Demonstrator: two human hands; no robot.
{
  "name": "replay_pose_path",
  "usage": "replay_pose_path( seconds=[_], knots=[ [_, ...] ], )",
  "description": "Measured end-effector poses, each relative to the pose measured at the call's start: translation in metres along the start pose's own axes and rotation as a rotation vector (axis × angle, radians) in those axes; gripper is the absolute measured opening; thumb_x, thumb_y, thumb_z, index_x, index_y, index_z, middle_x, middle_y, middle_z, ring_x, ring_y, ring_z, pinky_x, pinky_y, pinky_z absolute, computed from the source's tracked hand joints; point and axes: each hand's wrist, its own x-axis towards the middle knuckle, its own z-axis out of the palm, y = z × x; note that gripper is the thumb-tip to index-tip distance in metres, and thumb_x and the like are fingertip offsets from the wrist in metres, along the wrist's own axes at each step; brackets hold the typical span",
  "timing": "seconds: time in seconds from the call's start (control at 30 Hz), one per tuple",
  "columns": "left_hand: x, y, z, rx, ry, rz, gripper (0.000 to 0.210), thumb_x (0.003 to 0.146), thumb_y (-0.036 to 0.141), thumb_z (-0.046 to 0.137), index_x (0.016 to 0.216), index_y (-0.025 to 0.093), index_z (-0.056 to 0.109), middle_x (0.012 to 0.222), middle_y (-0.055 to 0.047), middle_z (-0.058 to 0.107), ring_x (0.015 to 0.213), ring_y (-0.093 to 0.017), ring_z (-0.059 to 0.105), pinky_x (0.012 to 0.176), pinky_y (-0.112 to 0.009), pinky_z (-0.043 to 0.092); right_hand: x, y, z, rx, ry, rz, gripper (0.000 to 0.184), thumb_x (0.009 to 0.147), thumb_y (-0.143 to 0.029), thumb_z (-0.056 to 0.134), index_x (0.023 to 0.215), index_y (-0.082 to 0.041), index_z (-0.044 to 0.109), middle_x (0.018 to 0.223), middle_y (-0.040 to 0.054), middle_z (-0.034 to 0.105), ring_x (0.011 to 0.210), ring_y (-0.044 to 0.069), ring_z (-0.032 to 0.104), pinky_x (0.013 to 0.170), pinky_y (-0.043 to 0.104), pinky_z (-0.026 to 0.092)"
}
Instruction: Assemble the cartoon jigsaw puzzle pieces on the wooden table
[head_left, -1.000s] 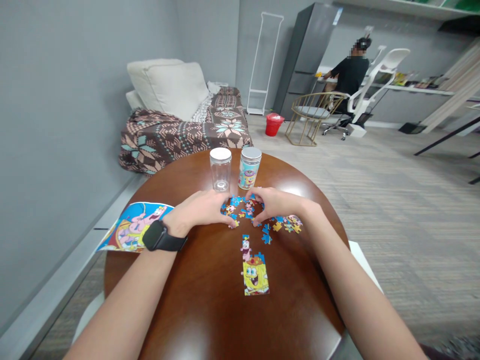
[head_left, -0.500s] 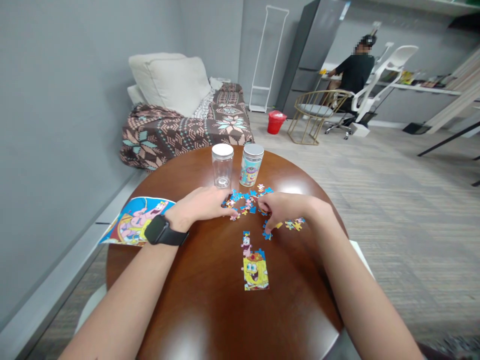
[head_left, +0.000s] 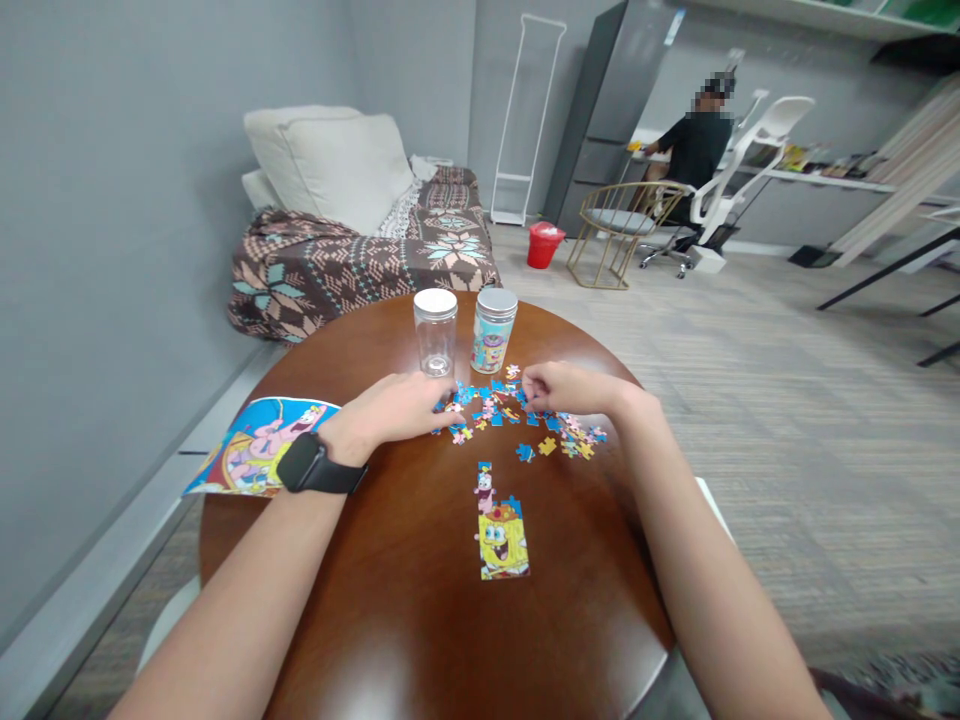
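Observation:
Loose jigsaw pieces (head_left: 489,408) lie in a scattered pile on the round brown table (head_left: 420,620). My left hand (head_left: 401,408), wearing a black watch on its wrist, rests at the pile's left edge with thumb and fingers apart. Over the pile's right side, my right hand (head_left: 568,388) has its fingers curled inward; whatever they may hold is hidden. Nearer me, a joined section of puzzle (head_left: 504,540) shows a yellow cartoon face, with a narrow pink-figure strip (head_left: 485,488) at its upper left. A blue piece (head_left: 526,453) and a yellow piece (head_left: 547,447) lie just below the pile.
Behind the pile stand a clear jar (head_left: 436,335) with a white lid and a printed jar (head_left: 493,332). A picture sheet (head_left: 259,450) lies at the table's left edge, partly under my left wrist. Beyond are a covered sofa (head_left: 360,260), a red bin (head_left: 544,246) and a person (head_left: 697,150).
My right hand has moved up and away from the blue piece below the pile, and its fingers have curled in. The left hand stays by the pile. The view has shifted slightly.

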Motion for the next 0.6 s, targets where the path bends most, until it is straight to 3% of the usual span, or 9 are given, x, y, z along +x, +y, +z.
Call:
replay_pose_path(
  seconds=[0.17,0.37,0.6],
  knots=[
    [0.0,-0.001,0.0,0.006,0.016,-0.009,0.043,0.087,0.056,0.036,0.106,0.025,0.058,0.092,-0.007,0.07,0.082,-0.024,0.066,0.067,-0.031,0.046,0.003,-0.005,0.002,0.059,0.024,-0.078,0.015,0.076,-0.022,0.06,0.09,-0.016,0.063,0.075,0.0009,0.061,0.064,0.012,0.052,0.058,0.022,0.034],
    [-0.001,0.0,-0.001,0.012,0.011,-0.003,0.039,0.088,0.051,0.038,0.108,0.024,0.057,0.095,-0.008,0.07,0.085,-0.025,0.066,0.07,-0.031,0.046,0.01,-0.018,0.009,0.087,0.031,-0.238,0.022,0.08,-0.03,0.06,0.098,-0.018,0.063,0.064,-0.0032,0.053,0.058,0.011,0.049,0.058,0.022,0.033],
    [-0.002,0.003,-0.003,0.022,0.001,-0.014,0.037,0.088,0.049,0.038,0.107,0.023,0.057,0.095,-0.008,0.069,0.088,-0.025,0.066,0.069,-0.031,0.046,0.011,-0.024,0.01,0.115,0.018,-0.243,0.023,0.079,-0.028,0.064,0.098,-0.016,0.065,0.061,-0.0042,0.049,0.057,0.01,0.046,0.057,0.022,0.031]
  ],
)
